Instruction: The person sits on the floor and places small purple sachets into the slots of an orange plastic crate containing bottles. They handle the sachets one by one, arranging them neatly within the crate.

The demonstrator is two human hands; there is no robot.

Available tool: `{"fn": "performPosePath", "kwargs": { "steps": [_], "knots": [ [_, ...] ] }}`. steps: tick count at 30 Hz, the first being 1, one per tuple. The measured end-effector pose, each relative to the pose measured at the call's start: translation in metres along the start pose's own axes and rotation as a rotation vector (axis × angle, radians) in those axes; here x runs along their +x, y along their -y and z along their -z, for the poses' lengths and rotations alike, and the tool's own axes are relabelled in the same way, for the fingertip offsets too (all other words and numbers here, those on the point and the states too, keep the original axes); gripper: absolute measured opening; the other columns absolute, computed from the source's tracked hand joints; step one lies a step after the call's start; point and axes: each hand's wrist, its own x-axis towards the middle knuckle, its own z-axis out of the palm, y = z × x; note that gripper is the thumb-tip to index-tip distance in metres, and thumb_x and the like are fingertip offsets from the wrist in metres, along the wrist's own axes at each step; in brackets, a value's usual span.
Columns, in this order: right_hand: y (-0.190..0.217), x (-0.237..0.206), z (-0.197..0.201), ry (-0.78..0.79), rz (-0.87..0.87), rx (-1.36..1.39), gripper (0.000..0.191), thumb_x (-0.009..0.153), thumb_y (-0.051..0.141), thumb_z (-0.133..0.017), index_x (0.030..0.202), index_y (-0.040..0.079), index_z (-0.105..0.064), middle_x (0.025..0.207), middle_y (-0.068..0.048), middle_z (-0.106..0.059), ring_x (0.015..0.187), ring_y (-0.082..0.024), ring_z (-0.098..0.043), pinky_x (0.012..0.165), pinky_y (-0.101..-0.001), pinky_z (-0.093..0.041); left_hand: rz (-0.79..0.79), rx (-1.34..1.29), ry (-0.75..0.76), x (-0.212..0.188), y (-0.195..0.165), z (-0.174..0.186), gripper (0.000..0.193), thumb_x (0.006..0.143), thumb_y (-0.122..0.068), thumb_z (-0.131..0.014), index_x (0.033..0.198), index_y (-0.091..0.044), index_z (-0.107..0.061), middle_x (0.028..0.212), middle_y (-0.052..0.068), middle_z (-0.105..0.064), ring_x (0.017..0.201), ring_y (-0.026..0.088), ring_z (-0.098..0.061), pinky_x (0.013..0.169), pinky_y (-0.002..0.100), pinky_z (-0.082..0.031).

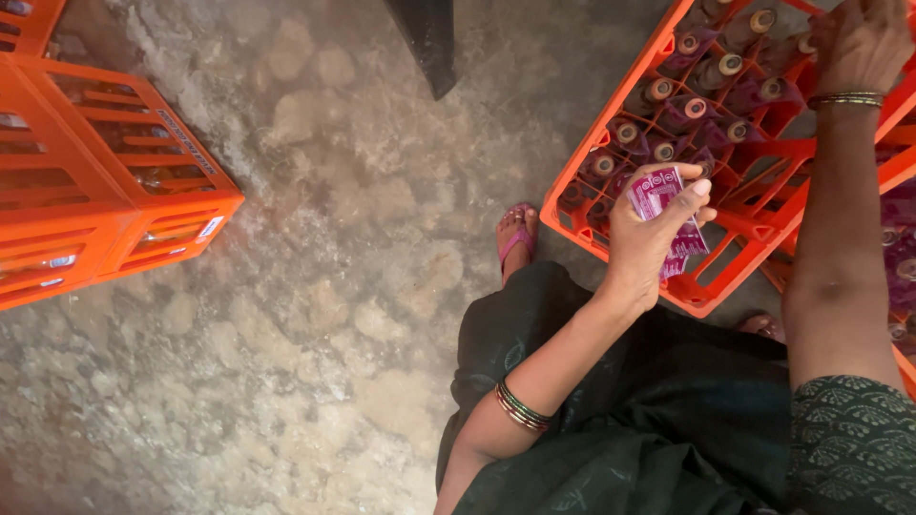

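Right sleeve [849, 443]: dark green patterned cloth, closest to the camera, low at the right edge.
Right hand [862, 40]: up at the far corner of the orange crate [711, 286], fingers curled down among the bottles; what it grasps, if anything, I cannot tell.
Left hand [649, 238]: clenched on a small stack of purple labels [658, 195], thumb pressed on top, held just above the crate's near edge.
Bottles [701, 105]: upright in the crate's cells, capped, most already wearing purple wraps.
Step in hand: judging by the pose, labels are being fed one by one onto the bottles, the far corner being worked now.
Next move calls for: a single label peeled off the stack and brought across to the right hand, without fanning the rest.
Edges: the crate's near rim sits just beside the left wrist; another crate shows at the right border.
Open room: bare mottled concrete floor [334, 286] spreads wide to the left, up to the stacked crates [105, 191].
Foot [515, 238]: in a pink sandal, just beside the crate's corner.
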Motion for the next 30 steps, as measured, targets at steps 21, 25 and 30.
{"fn": "performPosePath", "kwargs": {
  "steps": [21, 25, 30],
  "knots": [
    [-0.011, -0.006, -0.003, -0.018, 0.075, 0.11, 0.011, 0.089, 0.025, -0.076, 0.092, 0.024, -0.066, 0.091, 0.006, -0.068, 0.075, -0.006, -0.061, 0.065, -0.0202, -0.049, 0.005, 0.014, 0.012, -0.001, 0.003, 0.001, 0.027, 0.098, -0.015, -0.077, 0.12, -0.004, -0.067, 0.103, 0.005, -0.07, 0.087, 0.014, -0.071, 0.08, 0.027, -0.06],
    [-0.012, -0.01, -0.004, 0.074, 0.093, 0.313, 0.011, 0.089, 0.026, -0.077, 0.094, 0.022, -0.068, 0.105, 0.005, -0.066, 0.087, -0.01, -0.064, 0.076, -0.0236, -0.054, 0.026, 0.036, 0.022, -0.003, 0.008, 0.002, 0.028, 0.098, -0.015, -0.076, 0.122, -0.005, -0.066, 0.102, 0.006, -0.07, 0.088, 0.014, -0.071, 0.081, 0.027, -0.06],
    [-0.004, -0.016, -0.004, 0.168, 0.04, 0.323, 0.015, 0.093, 0.035, -0.081, 0.093, 0.023, -0.071, 0.115, 0.004, -0.064, 0.089, -0.013, -0.066, 0.077, -0.0295, -0.056, 0.023, 0.033, 0.034, -0.002, 0.012, 0.001, 0.028, 0.1, -0.015, -0.076, 0.124, -0.005, -0.066, 0.103, 0.006, -0.07, 0.089, 0.013, -0.071, 0.082, 0.028, -0.059]
  ]
}}
